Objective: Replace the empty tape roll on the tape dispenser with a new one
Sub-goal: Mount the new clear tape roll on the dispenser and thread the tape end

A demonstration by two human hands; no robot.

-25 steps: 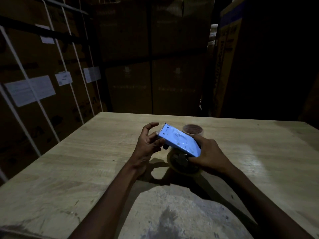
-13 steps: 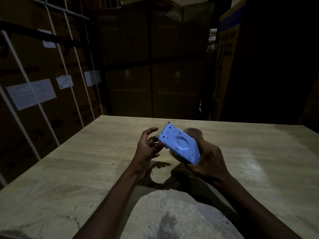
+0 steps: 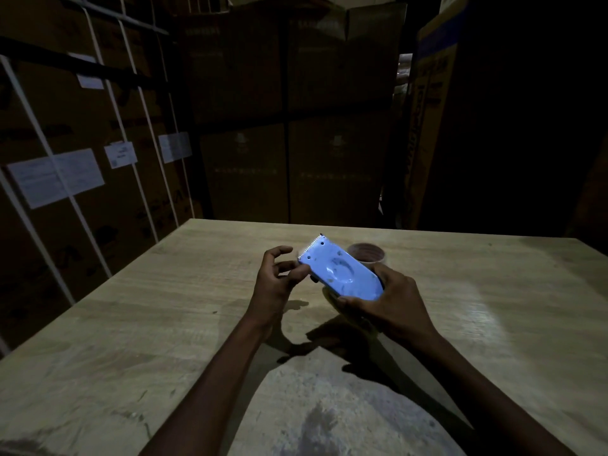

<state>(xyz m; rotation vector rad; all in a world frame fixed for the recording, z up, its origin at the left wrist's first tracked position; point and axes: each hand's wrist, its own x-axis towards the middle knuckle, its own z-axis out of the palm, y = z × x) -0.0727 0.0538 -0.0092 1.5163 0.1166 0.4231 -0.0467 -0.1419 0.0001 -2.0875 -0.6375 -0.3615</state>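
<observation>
A blue tape dispenser (image 3: 340, 274) with a toothed cutting edge at its far end is held above the wooden table (image 3: 171, 324). My right hand (image 3: 388, 301) grips its near end, with a tape roll (image 3: 332, 299) partly visible underneath the dispenser. My left hand (image 3: 279, 278) sits at the dispenser's left edge, thumb and fingertips touching near the toothed end, other fingers curled apart. An empty brown tape core (image 3: 366, 252) stands on the table just behind the dispenser.
Tall stacked cardboard boxes (image 3: 289, 120) with white straps and paper labels (image 3: 56, 177) wall in the table's far and left sides. A pale worn patch (image 3: 329, 416) marks the table's near part. The scene is dim.
The dispenser has lifted off the table and tilted, then shifted slightly left. The empty core behind it is visible again. My left hand stays at the toothed end.
</observation>
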